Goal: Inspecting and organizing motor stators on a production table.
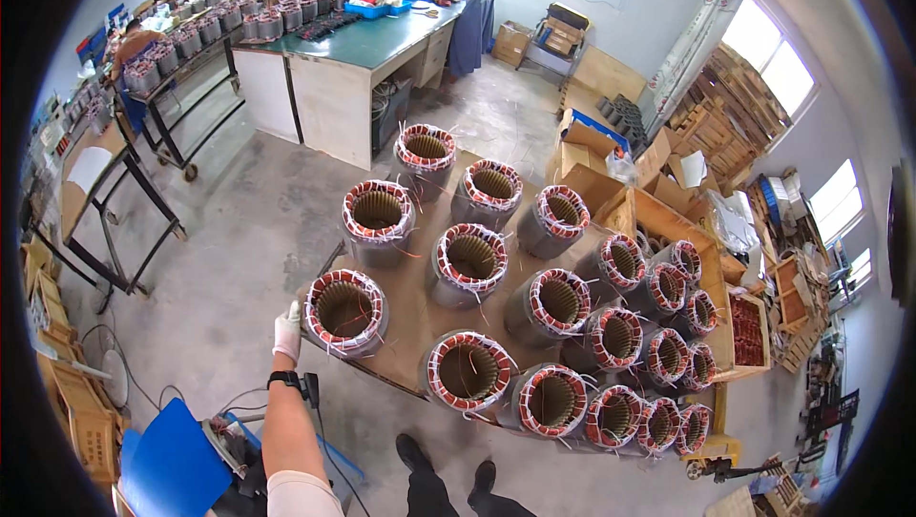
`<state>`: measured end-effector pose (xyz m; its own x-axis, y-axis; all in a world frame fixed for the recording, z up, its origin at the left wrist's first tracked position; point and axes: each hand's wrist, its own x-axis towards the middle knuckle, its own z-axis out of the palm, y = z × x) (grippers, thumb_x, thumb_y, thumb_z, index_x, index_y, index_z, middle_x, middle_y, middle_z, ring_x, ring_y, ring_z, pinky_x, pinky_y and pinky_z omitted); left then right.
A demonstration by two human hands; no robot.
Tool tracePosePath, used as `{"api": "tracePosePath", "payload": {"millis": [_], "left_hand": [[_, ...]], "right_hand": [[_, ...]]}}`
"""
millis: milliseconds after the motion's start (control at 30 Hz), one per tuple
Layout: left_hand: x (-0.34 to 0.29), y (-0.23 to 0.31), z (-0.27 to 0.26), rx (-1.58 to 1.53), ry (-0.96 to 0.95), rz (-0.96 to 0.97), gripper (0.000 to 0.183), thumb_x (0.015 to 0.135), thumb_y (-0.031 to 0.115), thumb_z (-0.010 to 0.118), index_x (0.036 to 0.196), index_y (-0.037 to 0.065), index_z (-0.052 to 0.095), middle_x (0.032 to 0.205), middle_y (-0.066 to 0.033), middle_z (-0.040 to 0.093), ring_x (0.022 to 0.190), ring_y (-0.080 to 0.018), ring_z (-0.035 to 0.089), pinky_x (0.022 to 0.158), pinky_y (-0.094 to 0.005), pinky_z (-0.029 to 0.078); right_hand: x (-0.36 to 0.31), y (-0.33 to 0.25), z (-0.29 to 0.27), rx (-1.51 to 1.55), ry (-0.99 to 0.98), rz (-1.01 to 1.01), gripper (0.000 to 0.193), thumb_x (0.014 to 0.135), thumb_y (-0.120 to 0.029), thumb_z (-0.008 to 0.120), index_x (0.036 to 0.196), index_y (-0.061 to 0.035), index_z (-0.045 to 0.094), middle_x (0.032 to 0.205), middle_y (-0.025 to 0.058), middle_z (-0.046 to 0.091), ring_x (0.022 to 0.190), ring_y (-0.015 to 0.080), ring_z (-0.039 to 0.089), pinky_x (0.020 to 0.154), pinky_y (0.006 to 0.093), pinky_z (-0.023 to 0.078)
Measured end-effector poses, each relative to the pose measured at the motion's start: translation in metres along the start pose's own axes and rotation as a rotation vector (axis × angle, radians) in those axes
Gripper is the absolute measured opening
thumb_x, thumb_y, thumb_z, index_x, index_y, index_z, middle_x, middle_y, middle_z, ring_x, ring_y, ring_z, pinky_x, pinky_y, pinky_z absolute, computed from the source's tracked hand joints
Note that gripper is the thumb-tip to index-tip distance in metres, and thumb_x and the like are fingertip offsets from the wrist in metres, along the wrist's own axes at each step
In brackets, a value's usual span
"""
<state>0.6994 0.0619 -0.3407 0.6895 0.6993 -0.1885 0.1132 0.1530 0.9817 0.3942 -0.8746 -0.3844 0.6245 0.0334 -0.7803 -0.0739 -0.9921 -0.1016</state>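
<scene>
At the left, your gloved left hand (287,331) sits at the corner of the bench (405,326), just beside the nearest wound motor stator (344,314), which stands on end, its bore facing up. I'd keep any pressure on the bench's edge and spare the laced end winding (380,312) (it looks easy to snag). Push evenly, too: the other stators (470,258) crowd closer toward the right, near the wooden crate (677,218), and a jolt could knock them together. As for pose, your left forearm (291,431) reaches almost straight forward, the wrist nearly in line, the fingers bent; whether they grip the edge, I cannot tell. Your right hand is out of view.
</scene>
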Motion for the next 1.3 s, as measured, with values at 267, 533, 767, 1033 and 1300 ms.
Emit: {"api": "tracePosePath", "payload": {"millis": [267, 533, 767, 1033, 1300], "left_hand": [[0.023, -0.045, -0.014, 0.034, 0.059, 0.132, 0.053, 0.100, 0.044, 0.064, 0.108, -0.008, 0.070, 0.088, -0.0042, 0.069, 0.077, -0.0135, 0.056, 0.070, -0.0323, 0.050], [0.031, -0.055, -0.037, 0.170, 0.143, 0.187, 0.045, 0.099, 0.035, 0.065, 0.117, -0.006, 0.071, 0.100, -0.0116, 0.076, 0.084, -0.0160, 0.065, 0.077, -0.0326, 0.053], [-0.003, -0.044, -0.012, 0.090, 0.103, 0.094, 0.047, 0.099, 0.035, 0.065, 0.119, -0.008, 0.069, 0.102, -0.0140, 0.075, 0.092, -0.0169, 0.067, 0.084, -0.0326, 0.053], [0.019, 0.026, -0.004, 0.664, -0.347, -0.108, 0.059, 0.099, 0.051, 0.056, 0.114, -0.004, 0.070, 0.098, -0.0223, 0.074, 0.090, -0.0268, 0.068, 0.084, -0.0403, 0.052], [-0.014, 0.056, 0.006, 0.544, -0.349, 0.007, 0.040, 0.101, 0.033, 0.053, 0.116, -0.001, 0.069, 0.099, -0.0133, 0.075, 0.086, -0.0168, 0.061, 0.082, -0.0364, 0.052]], "right_hand": [[-0.013, -0.004, -0.021, -0.101, -0.033, -0.099, 0.040, 0.098, -0.037, 0.048, 0.112, -0.0037, 0.067, 0.112, 0.0250, 0.068, 0.103, 0.0384, 0.066, 0.082, 0.0479, 0.053], [0.017, -0.006, -0.071, -0.258, 0.055, -0.492, 0.033, 0.095, -0.034, 0.050, 0.093, -0.0050, 0.066, 0.094, 0.0243, 0.068, 0.085, 0.0408, 0.064, 0.073, 0.0503, 0.050], [-0.008, -0.067, -0.086, 0.245, -0.042, -0.159, 0.031, 0.093, -0.031, 0.048, 0.084, -0.0082, 0.067, 0.086, 0.0188, 0.068, 0.080, 0.0362, 0.063, 0.071, 0.0490, 0.048], [-0.002, -0.112, -0.116, 0.168, -0.131, -0.036, 0.026, 0.092, -0.027, 0.048, 0.091, -0.0069, 0.066, 0.096, 0.0203, 0.068, 0.086, 0.0373, 0.063, 0.075, 0.0499, 0.048], [0.049, -0.128, -0.102, 0.447, 0.002, -0.209, 0.021, 0.089, -0.017, 0.055, 0.105, -0.0067, 0.065, 0.103, 0.0169, 0.069, 0.081, 0.0286, 0.068, 0.068, 0.0443, 0.053]]}}
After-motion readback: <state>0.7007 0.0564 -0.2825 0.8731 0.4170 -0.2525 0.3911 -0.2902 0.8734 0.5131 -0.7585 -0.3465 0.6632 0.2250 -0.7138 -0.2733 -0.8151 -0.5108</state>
